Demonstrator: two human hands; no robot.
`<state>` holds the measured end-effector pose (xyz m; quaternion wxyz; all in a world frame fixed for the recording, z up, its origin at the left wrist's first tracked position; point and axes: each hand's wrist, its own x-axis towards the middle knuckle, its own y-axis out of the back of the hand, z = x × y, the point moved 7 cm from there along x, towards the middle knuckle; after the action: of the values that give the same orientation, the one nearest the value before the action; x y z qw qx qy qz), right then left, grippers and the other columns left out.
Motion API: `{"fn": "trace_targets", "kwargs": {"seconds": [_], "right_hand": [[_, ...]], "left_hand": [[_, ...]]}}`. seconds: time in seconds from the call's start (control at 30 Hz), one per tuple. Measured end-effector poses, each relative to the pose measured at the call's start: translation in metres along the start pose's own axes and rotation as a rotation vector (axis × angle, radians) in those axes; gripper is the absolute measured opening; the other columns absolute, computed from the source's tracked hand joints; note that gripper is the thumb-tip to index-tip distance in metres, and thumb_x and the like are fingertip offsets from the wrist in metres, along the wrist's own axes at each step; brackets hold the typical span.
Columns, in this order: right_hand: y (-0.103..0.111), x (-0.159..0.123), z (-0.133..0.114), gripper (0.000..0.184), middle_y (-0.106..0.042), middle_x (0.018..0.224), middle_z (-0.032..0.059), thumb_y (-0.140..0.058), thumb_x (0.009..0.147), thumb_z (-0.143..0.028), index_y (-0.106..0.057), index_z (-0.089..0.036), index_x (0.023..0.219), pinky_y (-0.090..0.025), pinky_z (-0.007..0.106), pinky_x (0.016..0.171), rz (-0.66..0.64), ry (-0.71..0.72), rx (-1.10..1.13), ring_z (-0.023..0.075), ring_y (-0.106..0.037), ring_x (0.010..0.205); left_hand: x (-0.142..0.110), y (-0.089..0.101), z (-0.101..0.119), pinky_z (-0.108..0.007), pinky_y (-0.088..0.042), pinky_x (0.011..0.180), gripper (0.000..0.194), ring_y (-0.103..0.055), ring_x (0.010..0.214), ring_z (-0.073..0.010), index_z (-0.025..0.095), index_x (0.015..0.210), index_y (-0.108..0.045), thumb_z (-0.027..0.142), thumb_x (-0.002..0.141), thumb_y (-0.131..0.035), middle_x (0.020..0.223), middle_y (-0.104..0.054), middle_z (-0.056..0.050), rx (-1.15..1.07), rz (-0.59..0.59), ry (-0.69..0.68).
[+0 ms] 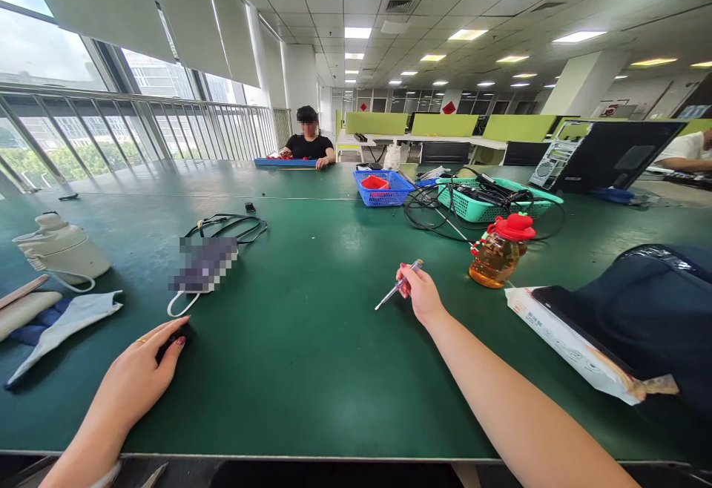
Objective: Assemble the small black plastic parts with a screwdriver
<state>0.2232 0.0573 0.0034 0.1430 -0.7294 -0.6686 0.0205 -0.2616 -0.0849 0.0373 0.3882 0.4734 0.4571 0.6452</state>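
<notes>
My right hand (425, 297) is closed around a slim screwdriver (390, 295), which looks like a tester type with a clear handle. Its metal tip points down and left, close above the green tabletop (311, 369); I cannot tell whether it touches. Near the front left, my left hand (133, 375) rests on the table with fingers and thumb curled round a small black object (185, 334). Most of that object is hidden under the fingers. Just beyond it lies a blurred dark item (205, 265) with a white strap, beside a black cable (253, 232).
A white bottle (70, 251) and a folded cloth (72, 321) lie at left. At right are a red-lidded amber jar (497, 258), a white packet (567, 343) and a dark bag (645, 310). Blue (389, 195) and green (478, 208) baskets stand farther back; a person (307, 143) sits opposite.
</notes>
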Motion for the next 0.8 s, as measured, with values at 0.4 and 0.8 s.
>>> {"fn": "trace_targets", "kwargs": {"seconds": [0.4, 0.8], "right_hand": [[0.000, 0.001, 0.001, 0.041, -0.043, 0.044, -0.0055, -0.069, 0.075, -0.055, -0.058, -0.019, 0.059, -0.035, 0.022, 0.043, -0.017, 0.009, 0.003, 0.0077, -0.039, 0.042], [-0.004, -0.003, -0.006, 0.042, -0.044, 0.045, -0.0051, -0.070, 0.072, -0.057, -0.059, -0.018, 0.060, -0.037, 0.023, 0.043, -0.011, 0.024, 0.020, 0.0082, -0.040, 0.043]], "left_hand": [[0.001, 0.004, 0.004, -0.041, -0.049, 0.099, 0.054, -0.061, 0.116, -0.0261, 0.024, 0.122, -0.062, 0.052, 0.087, -0.033, 0.119, -0.070, -0.005, 0.013, 0.057, 0.008], [0.004, 0.036, 0.040, -0.041, -0.053, 0.088, 0.035, -0.067, 0.095, -0.0242, 0.042, 0.111, -0.063, 0.056, 0.084, -0.047, 0.113, -0.071, 0.008, -0.199, 0.062, -0.086]]}}
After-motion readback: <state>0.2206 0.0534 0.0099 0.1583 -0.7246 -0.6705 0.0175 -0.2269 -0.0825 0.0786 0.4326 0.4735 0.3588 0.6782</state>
